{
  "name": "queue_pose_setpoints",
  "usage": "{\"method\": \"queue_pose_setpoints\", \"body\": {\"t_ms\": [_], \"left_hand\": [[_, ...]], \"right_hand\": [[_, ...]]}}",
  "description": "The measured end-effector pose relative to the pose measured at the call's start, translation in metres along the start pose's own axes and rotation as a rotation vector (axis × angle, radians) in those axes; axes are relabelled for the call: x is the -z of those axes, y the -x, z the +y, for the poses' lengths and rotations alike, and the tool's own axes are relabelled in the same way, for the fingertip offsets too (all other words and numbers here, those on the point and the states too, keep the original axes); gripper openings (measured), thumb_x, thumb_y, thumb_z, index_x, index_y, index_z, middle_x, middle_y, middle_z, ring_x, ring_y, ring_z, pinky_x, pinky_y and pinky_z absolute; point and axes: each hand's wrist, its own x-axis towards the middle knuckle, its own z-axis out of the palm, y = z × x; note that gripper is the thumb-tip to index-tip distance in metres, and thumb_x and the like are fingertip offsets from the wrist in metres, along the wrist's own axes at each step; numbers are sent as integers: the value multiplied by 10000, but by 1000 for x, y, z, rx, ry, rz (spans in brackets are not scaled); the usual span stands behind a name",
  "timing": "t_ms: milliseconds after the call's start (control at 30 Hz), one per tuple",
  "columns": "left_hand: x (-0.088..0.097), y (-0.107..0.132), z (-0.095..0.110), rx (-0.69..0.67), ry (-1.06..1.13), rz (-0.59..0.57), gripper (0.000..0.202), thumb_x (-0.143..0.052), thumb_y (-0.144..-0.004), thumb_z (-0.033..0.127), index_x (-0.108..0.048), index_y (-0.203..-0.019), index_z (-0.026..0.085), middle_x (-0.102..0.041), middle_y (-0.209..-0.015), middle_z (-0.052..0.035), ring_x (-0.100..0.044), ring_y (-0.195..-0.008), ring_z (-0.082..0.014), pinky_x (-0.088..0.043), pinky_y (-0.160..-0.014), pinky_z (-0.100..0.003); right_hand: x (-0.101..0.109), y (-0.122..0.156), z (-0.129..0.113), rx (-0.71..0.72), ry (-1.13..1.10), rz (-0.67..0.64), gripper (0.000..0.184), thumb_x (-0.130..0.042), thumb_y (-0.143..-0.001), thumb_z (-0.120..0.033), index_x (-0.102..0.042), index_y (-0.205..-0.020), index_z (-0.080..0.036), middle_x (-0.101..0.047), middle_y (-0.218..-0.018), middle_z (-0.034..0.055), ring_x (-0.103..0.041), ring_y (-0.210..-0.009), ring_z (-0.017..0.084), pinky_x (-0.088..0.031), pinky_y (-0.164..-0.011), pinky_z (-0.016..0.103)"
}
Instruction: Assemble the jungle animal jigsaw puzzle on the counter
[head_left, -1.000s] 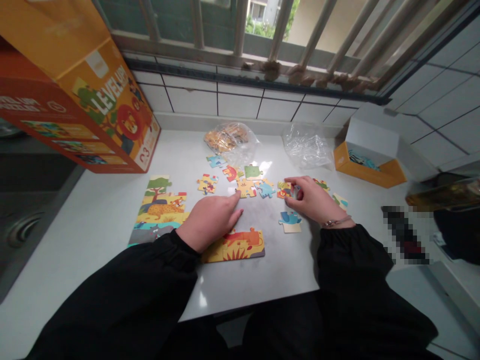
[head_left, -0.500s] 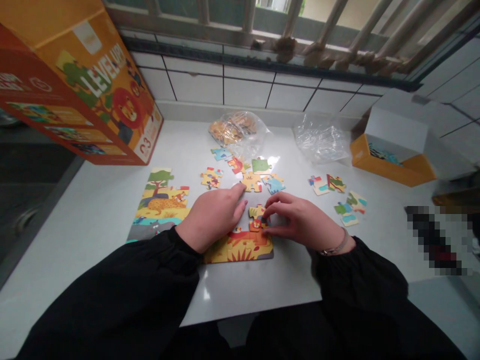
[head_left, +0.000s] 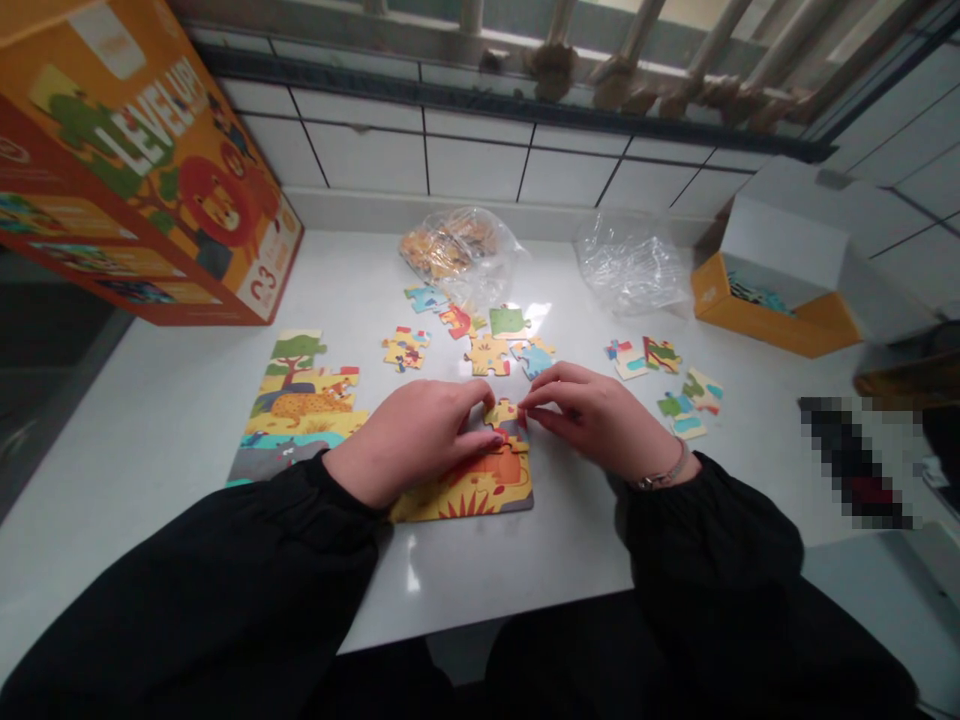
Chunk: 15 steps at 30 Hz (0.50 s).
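A partly joined jigsaw puzzle (head_left: 472, 497) with yellow ground and animals lies flat on the white counter. At its upper right is a puzzle piece (head_left: 507, 415) in yellow and red. My right hand (head_left: 604, 415) pinches this piece by its right edge, thumb and forefinger together. From the other side, my left hand (head_left: 424, 435) has its thumb and forefinger closed on the piece's left edge; its palm covers the puzzle's middle. A joined section with a tree and a leopard (head_left: 300, 400) shows left of that hand. Whether the piece is fully seated I cannot tell.
Several loose pieces (head_left: 487, 354) lie beyond my hands, and more (head_left: 686, 400) lie to the right. Behind them are a bag of pieces (head_left: 457, 250) and a crumpled clear bag (head_left: 634, 265). A tall orange puzzle box (head_left: 217, 200) stands left, an open small box (head_left: 780, 315) right.
My left thumb and forefinger have come onto the piece from the left. My right fingers have shifted to its upper right edge. The whole view has moved slightly.
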Motion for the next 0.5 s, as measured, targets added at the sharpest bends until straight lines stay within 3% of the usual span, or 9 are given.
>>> {"method": "queue_pose_setpoints", "body": {"t_ms": [100,200,333,500], "left_hand": [[-1,0,-1,-2,-8,1,319,-761,-1010,491,-711,-1204,242,-744,-857,-6,-648,-714,-200,-362,-663,-317],[-2,0,-2,-6,-13,0,325,-741,-1021,512,-705,-1201,243,-746,-858,-8,-651,-718,-205,-361,-662,-319],[-1,-1,-1,-5,-17,-3,328,-735,-1024,518,-704,-1192,239,-752,-866,-15,-654,-725,-211,-368,-665,-322],[0,-1,1,14,-10,-9,337,-760,-1010,510,-695,-1187,231,-756,-863,-15,-652,-707,-203,-365,-654,-314]], "right_hand": [[3,0,1,-78,28,43,103,-747,-1036,-219,-813,-1113,-235,-756,-1126,60,-690,-805,142,-577,-767,303],[3,0,1,-88,-35,-36,129,-785,-1025,-273,-807,-1148,-241,-758,-1187,59,-635,-723,110,-558,-719,290],[1,0,2,-56,-78,-107,181,-809,-1022,-336,-793,-1179,-247,-755,-1233,66,-662,-797,130,-577,-767,305],[-2,-1,1,-24,-70,-92,136,-800,-1026,-314,-780,-1143,-246,-757,-1203,67,-720,-966,182,-597,-863,334]]}}
